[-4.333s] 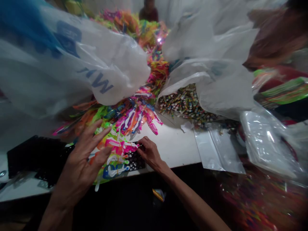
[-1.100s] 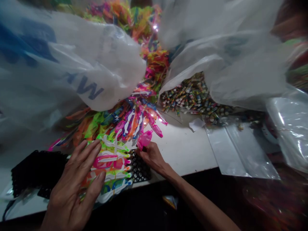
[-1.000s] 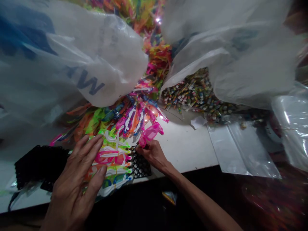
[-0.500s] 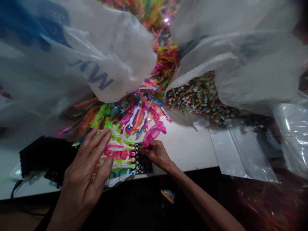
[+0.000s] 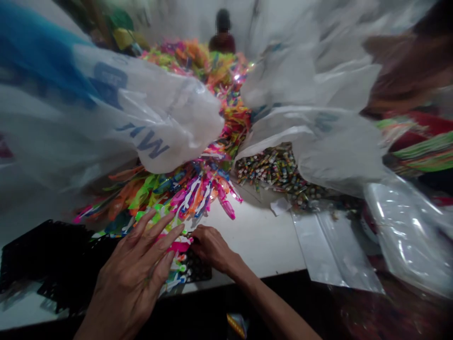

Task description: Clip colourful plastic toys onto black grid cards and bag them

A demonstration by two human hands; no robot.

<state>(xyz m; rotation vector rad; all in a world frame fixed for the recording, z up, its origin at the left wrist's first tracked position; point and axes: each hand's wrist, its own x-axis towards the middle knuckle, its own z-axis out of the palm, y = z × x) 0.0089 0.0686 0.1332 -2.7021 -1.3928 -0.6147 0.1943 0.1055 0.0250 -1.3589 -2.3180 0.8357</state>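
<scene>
Pressing flat, left hand (image 5: 136, 274) spreads open fingers over row of bright plastic toy glasses (image 5: 177, 262) laid on black mesh tray (image 5: 198, 269) at near edge of white table (image 5: 262, 236). Right hand (image 5: 208, 245) curled at row's right end, fingertips on pink piece; whether pinching it, cannot tell. Loose glasses pile (image 5: 191, 189) just behind, under white plastic bag (image 5: 148, 118). Clear sleeves (image 5: 329, 245) lie to right.

We are seeing neon toy glasses (image 5: 179, 247) lying stacked flat on a black mesh tray (image 5: 198, 269) at the white table's near edge, pink pair uppermost.
</scene>
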